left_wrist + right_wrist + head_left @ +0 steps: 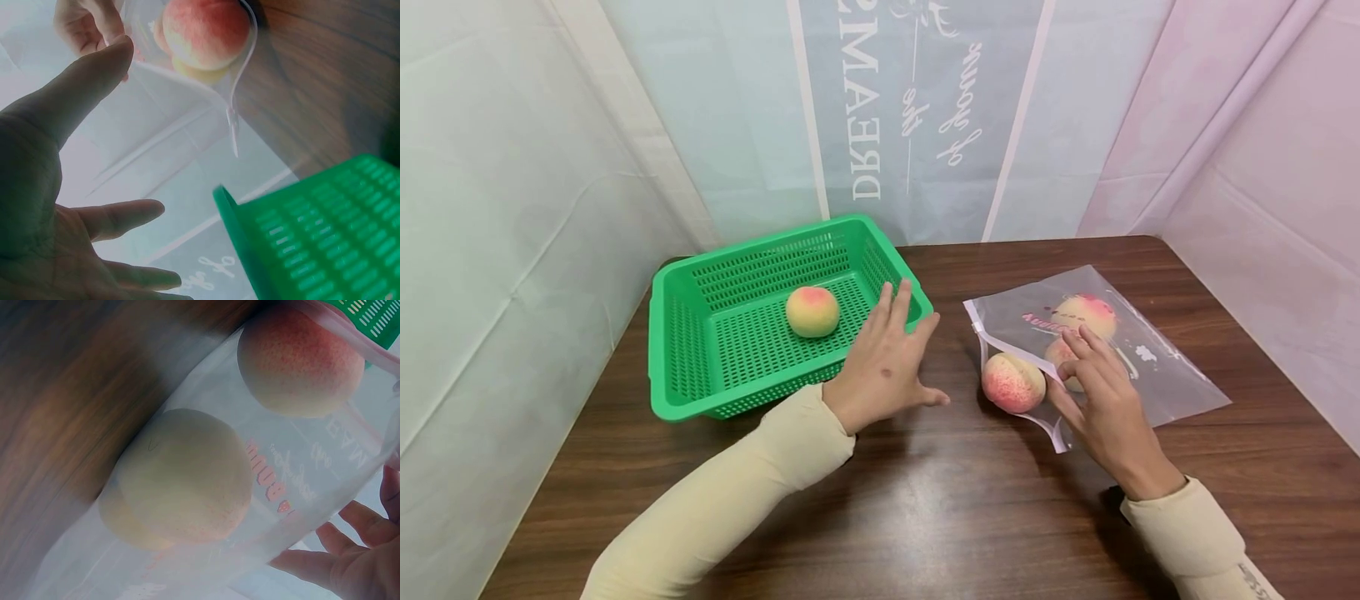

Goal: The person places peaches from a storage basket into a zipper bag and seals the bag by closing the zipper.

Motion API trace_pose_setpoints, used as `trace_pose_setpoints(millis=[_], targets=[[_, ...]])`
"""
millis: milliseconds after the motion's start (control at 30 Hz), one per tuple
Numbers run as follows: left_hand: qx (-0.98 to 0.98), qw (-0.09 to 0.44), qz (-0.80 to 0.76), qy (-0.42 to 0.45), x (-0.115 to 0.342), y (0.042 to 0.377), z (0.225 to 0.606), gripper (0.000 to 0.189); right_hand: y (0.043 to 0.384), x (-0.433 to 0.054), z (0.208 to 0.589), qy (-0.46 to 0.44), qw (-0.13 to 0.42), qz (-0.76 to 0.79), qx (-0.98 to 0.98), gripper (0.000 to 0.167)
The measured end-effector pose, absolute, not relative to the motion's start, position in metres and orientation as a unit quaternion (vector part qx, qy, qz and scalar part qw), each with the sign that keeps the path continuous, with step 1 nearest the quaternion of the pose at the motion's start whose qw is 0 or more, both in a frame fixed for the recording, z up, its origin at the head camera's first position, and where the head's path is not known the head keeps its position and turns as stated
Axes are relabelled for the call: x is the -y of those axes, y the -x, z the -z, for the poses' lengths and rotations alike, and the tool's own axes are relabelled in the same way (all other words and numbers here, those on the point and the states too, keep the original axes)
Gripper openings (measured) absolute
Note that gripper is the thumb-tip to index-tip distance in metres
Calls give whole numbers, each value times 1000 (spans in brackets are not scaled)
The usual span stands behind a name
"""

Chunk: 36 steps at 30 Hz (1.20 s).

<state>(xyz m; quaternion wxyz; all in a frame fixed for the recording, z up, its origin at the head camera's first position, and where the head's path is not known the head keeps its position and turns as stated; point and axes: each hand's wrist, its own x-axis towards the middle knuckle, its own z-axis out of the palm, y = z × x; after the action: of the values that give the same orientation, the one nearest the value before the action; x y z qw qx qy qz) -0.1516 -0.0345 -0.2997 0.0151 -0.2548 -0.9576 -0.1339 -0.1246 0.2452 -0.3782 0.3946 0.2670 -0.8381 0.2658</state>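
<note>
Head view: the round yellow-pink peach point(812, 312) in the green plastic basket point(658, 342) lies forward-left of the nearer, empty left hand point(882, 364), the right hand point(1103, 406) pinching a clear plastic bag point(1176, 390).

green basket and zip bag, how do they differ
The green basket is opaque with slotted walls; the zip bag is see-through, with printing. The green basket stands upright, while the zip bag lies on its side. The green basket holds one peach; the zip bag holds three peaches. Both are open and rest on the table.
</note>
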Motion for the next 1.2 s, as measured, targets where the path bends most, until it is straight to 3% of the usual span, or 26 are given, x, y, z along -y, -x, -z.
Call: trace_pose_setpoints(millis=[667,1200], targets=[[971,32,123,203,89,165,280,99,124,-247,376,-266,395,-264,839,45],[976,-14,166,140,124,173,274,99,123,-248,375,-270,397,-262,837,42]])
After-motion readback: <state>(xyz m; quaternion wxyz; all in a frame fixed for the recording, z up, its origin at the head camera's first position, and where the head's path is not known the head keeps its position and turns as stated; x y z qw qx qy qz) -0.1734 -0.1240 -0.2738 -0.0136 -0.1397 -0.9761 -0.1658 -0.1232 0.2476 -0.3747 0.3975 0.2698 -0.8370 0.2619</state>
